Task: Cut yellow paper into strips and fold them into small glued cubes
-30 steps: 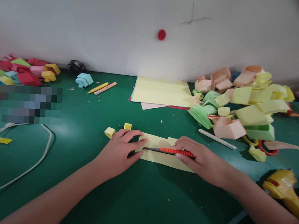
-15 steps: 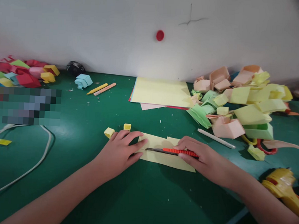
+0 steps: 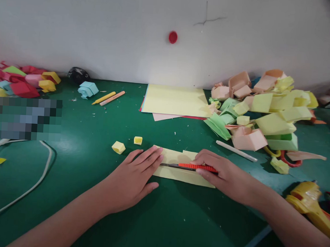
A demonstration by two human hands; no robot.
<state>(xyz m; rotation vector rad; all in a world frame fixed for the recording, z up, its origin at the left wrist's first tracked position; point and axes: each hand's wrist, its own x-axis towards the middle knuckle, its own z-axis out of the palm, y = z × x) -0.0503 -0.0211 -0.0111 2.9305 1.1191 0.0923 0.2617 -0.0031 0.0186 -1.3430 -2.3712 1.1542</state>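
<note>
A folded strip of pale yellow paper (image 3: 176, 174) lies on the green mat (image 3: 154, 218) in front of me. My left hand (image 3: 136, 177) rests flat with fingers stretched out, its fingertips on the strip's left end. My right hand (image 3: 220, 174) is closed on an orange utility knife (image 3: 193, 166), whose blade lies along the paper and points left toward my left fingertips. Two small yellow folded paper pieces (image 3: 118, 147) (image 3: 138, 140) sit just beyond my left hand.
A stack of yellow sheets (image 3: 175, 101) lies by the wall. A heap of folded coloured paper (image 3: 267, 114) fills the right side; a white stick (image 3: 236, 151) and a yellow glue gun (image 3: 311, 208) are near it. More folded paper (image 3: 23, 81), two crayons (image 3: 109, 97) and a white cable (image 3: 25, 190) are on the left.
My left hand has flattened and slid back toward me, so both small yellow pieces now lie apart from it. The knife has shifted slightly right along the paper.
</note>
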